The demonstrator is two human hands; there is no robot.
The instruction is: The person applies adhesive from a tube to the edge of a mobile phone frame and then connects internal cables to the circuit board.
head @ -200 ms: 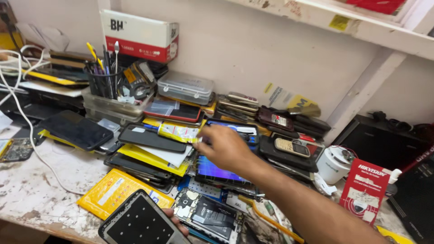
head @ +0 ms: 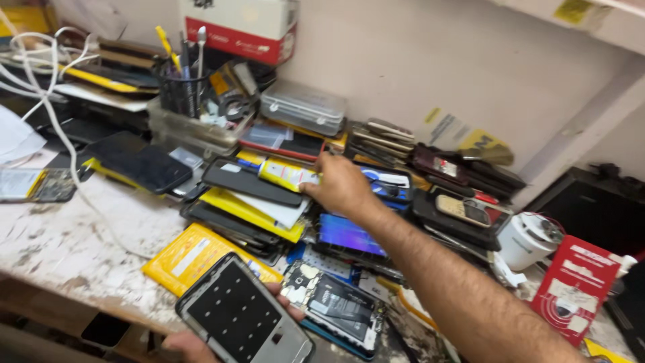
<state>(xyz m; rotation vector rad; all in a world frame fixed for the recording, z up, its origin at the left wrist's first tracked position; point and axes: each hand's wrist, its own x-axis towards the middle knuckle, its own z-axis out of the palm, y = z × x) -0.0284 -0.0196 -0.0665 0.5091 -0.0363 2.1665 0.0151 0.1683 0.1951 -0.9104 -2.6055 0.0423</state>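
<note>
At a paint-stained white workbench [head: 74, 242] against a pale wall [head: 403, 60], we are gripping a grey phone frame with a black perforated panel [head: 243, 314] in our left hand [head: 201, 343], near edge, while our right hand [head: 341, 185] is pinching a yellow-and-white packet [head: 287, 173] atop the far heap of stacked phone cases [head: 248, 202].

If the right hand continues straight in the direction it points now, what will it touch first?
The right hand points left and slightly away, and its fingertips are already at the yellow and white packet. Beyond it lies the black phone case, though depth is hard to judge.
</note>
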